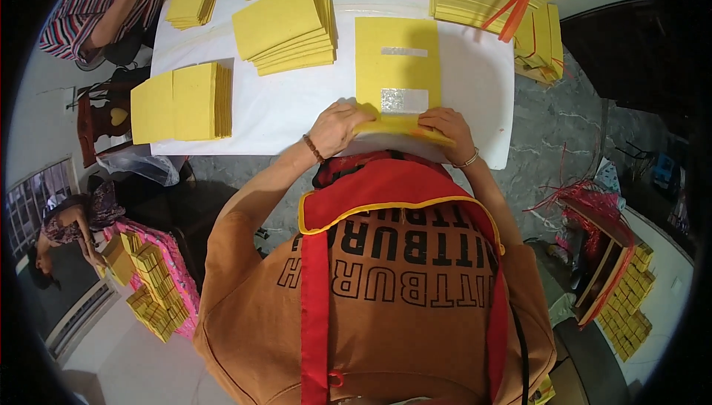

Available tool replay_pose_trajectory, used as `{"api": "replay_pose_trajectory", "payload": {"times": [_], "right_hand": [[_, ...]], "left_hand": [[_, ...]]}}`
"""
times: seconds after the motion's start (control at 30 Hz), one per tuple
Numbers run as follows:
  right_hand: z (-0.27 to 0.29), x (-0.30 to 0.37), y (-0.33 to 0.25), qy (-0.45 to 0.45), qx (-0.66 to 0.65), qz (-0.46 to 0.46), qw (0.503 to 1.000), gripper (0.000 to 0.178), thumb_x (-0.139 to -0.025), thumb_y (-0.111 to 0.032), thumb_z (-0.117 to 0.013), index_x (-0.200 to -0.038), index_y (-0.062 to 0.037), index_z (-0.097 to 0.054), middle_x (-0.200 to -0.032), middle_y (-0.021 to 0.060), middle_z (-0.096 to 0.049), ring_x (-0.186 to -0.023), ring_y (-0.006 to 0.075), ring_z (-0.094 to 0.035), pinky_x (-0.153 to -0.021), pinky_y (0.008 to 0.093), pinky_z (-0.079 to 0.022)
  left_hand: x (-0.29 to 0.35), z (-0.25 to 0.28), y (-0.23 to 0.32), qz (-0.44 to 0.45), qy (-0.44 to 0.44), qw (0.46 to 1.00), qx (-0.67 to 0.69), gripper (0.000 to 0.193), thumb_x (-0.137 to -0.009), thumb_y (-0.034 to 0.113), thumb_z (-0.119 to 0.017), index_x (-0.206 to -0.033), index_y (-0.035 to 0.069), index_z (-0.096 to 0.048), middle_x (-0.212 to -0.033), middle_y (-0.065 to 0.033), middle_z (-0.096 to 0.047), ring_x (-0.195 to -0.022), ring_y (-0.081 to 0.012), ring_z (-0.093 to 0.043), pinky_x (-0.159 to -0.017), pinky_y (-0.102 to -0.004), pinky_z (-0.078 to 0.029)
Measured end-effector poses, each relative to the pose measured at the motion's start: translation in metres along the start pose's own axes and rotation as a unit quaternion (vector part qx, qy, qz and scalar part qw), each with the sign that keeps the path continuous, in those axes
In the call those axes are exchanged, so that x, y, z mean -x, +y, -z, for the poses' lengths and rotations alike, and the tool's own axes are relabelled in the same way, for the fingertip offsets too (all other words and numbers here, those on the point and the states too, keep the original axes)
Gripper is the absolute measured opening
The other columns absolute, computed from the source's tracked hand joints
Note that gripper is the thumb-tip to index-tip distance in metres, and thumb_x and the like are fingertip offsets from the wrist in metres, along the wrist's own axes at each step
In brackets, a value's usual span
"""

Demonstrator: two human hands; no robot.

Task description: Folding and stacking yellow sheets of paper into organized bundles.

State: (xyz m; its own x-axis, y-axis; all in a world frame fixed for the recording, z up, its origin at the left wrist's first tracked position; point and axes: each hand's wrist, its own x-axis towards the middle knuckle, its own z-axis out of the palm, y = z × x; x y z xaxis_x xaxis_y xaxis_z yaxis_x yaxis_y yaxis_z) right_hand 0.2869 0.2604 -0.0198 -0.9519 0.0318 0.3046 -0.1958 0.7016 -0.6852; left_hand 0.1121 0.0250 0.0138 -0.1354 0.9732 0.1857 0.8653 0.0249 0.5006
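A yellow paper envelope (pixel 398 71) lies at the near edge of the white-covered table, right in front of me. It has a narrow pale strip and a larger shiny, window-like patch. My left hand (pixel 338 129) grips its near left corner, fingers curled over the edge. At the near right corner, my right hand (pixel 449 129) is closed on the same edge. Between the hands, the near end of the envelope is bent up off the table. My thumbs are mostly hidden under it.
Fanned yellow envelopes (pixel 285 30) lie beyond my left hand, and a thick stack (pixel 182 102) sits at the left. Larger stacks with red ribbon (pixel 523 3) fill the far right. A co-worker's striped sleeve (pixel 111 4) is at far left; another person (pixel 74 219) handles yellow bundles.
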Motion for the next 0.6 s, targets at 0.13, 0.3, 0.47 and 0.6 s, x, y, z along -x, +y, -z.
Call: {"api": "replay_pose_trajectory", "payload": {"times": [0.13, 0.3, 0.47, 0.6], "right_hand": [[-0.001, -0.008, -0.014, 0.011, -0.092, -0.264, 0.96, 0.025, -0.076, -0.022, -0.066, -0.097, -0.0092, -0.064, -0.092, 0.0115, -0.065, -0.08, 0.0258, -0.062, -0.069, 0.0325, -0.048], [-0.009, -0.027, -0.002, 0.082, -0.153, -0.336, 0.926, 0.042, -0.075, -0.028, -0.068, -0.112, -0.0092, -0.058, -0.089, 0.0115, -0.066, -0.073, 0.021, -0.063, -0.063, 0.031, -0.047], [-0.001, -0.04, -0.022, 0.11, -0.12, -0.388, 0.907, 0.049, -0.075, -0.023, -0.069, -0.12, -0.0104, -0.053, -0.081, 0.0043, -0.061, -0.066, 0.0121, -0.054, -0.058, 0.0258, -0.042], [-0.01, -0.034, -0.012, 0.144, -0.111, -0.355, 0.917, 0.052, -0.076, -0.018, -0.069, -0.124, -0.0109, -0.052, -0.067, -0.0046, -0.046, -0.054, 0.0055, -0.036, -0.05, 0.0214, -0.032]], "left_hand": [[-0.009, -0.009, -0.002, 0.246, 0.0, 0.963, 0.111, 0.022, -0.087, 0.021, -0.052, -0.096, 0.002, -0.059, -0.078, -0.0198, -0.06, -0.073, -0.0362, -0.056, -0.066, -0.0426, -0.045], [-0.032, -0.014, -0.016, 0.386, 0.026, 0.9, 0.201, 0.035, -0.088, 0.035, -0.049, -0.1, 0.004, -0.059, -0.073, -0.0225, -0.06, -0.072, -0.0404, -0.058, -0.063, -0.047, -0.044], [-0.043, -0.017, -0.026, 0.406, 0.012, 0.901, 0.153, 0.032, -0.088, 0.034, -0.049, -0.097, 0.004, -0.057, -0.074, -0.0222, -0.061, -0.073, -0.0402, -0.059, -0.064, -0.0476, -0.045], [-0.051, -0.013, -0.02, 0.42, -0.001, 0.901, 0.104, 0.031, -0.089, 0.035, -0.047, -0.095, 0.004, -0.052, -0.076, -0.0222, -0.062, -0.074, -0.0405, -0.059, -0.064, -0.0484, -0.046]]}}
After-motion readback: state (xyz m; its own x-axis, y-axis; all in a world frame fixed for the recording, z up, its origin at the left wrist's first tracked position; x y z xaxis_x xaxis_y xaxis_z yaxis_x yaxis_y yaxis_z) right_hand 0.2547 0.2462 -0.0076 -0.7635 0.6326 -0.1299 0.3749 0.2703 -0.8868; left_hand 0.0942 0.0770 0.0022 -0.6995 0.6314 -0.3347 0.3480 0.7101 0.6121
